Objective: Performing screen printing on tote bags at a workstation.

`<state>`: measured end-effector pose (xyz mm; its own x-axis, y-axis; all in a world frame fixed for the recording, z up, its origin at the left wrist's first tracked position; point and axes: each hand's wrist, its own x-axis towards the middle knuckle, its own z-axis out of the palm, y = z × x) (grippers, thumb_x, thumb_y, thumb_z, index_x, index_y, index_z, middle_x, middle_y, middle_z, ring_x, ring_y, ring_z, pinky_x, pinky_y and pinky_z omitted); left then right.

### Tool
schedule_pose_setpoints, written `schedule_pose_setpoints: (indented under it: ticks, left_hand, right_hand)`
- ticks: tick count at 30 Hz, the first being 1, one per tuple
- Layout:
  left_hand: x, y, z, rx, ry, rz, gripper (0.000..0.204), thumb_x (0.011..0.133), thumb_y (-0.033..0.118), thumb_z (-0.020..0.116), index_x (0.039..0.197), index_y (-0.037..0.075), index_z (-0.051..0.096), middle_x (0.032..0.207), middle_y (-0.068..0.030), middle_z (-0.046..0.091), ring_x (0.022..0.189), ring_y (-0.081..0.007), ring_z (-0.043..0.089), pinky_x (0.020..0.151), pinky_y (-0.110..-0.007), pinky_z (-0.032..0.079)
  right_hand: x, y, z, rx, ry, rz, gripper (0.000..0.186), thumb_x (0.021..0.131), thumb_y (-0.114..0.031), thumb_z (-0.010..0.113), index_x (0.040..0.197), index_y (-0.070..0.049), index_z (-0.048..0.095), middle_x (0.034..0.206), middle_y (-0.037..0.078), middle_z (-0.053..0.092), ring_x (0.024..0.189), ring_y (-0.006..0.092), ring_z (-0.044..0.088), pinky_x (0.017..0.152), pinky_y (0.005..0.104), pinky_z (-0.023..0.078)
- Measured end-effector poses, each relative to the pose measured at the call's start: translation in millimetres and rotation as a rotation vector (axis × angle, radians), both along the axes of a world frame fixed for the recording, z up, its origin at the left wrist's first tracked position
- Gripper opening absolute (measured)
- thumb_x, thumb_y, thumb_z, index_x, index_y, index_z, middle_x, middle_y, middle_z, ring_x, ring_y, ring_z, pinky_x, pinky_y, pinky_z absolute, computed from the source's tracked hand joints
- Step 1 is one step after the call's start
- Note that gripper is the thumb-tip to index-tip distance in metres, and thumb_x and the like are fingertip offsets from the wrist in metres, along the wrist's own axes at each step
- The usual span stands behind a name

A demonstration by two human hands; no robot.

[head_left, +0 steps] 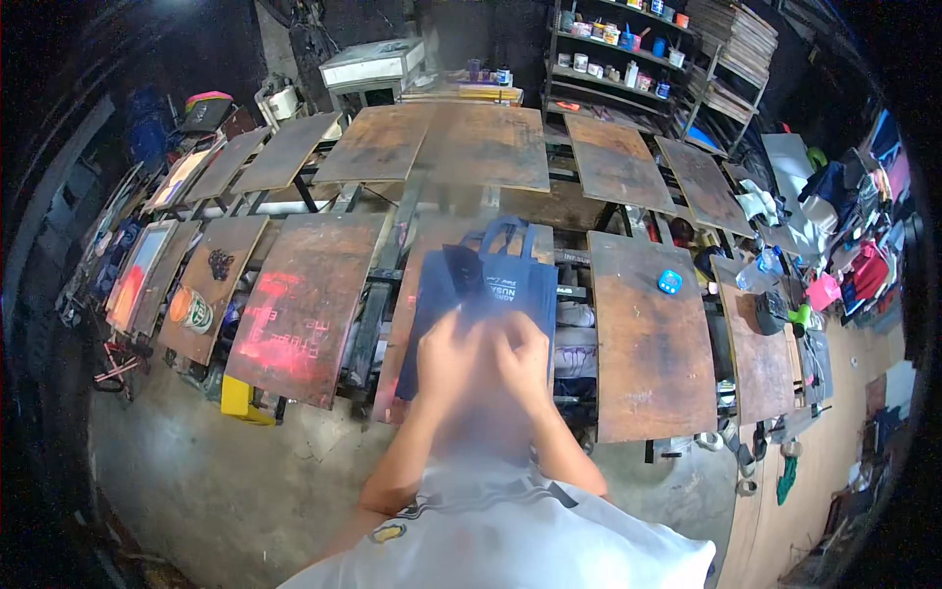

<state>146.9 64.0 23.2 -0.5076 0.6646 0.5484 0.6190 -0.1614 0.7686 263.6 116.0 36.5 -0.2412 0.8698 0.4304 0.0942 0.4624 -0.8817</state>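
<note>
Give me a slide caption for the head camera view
Left hand and right hand at a dark blue tote bag on a stained board.

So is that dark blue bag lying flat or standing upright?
Flat: the bag lies on the board, its printed face up and its handles laid out past its far edge.
</note>
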Motion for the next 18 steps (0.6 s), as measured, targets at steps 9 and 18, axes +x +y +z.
schedule_pose_setpoints:
  ticks: [9, 18]
  left_hand:
    - [5, -5, 5, -0.113, -0.115, -0.171, 0.021, 0.096, 0.015, 0.065, 0.092, -0.005, 0.062, 0.074, -0.0192, 0.063, 0.061, -0.0208, 0.057, 0.056, -0.035, 0.045]
    - [-6, 11, 10, 0.061, 0.025, 0.036, 0.016, 0.094, 0.008, 0.063, 0.104, -0.004, 0.064, 0.092, -0.0150, 0.070, 0.080, -0.0245, 0.069, 0.076, -0.034, 0.054]
  right_hand:
    - [3, 17, -3, -0.013, 0.019, 0.030, 0.015, 0.088, -0.007, 0.068, 0.098, 0.003, 0.066, 0.083, 0.014, 0.067, 0.071, 0.0179, 0.063, 0.067, 0.0314, 0.049]
    - [0, 10, 2, 0.014, -0.032, 0.147, 0.013, 0.085, -0.005, 0.067, 0.095, 0.003, 0.065, 0.084, 0.015, 0.067, 0.070, 0.0199, 0.064, 0.067, 0.0321, 0.050]
